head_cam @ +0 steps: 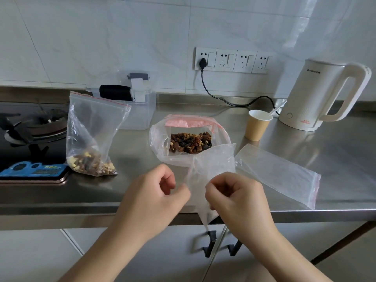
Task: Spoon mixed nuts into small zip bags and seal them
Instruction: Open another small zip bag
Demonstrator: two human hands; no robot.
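Leftward, a part-filled bag (92,137) stood on the worktop (335,159); my left hand (157,193) was curled, holding nothing, while my right hand (234,197) pinched the small zip bag (211,165) before the open nut bag (190,140). I judged a tug could topple it, spilling nuts.

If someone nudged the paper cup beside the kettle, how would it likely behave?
The paper cup would probably slide or tip easily: it looks light, being thin paper, and nothing shows inside but a white spoon. The spoon leans out over the rim, so it may shift the balance. The steel counter looks smooth, offering little grip.
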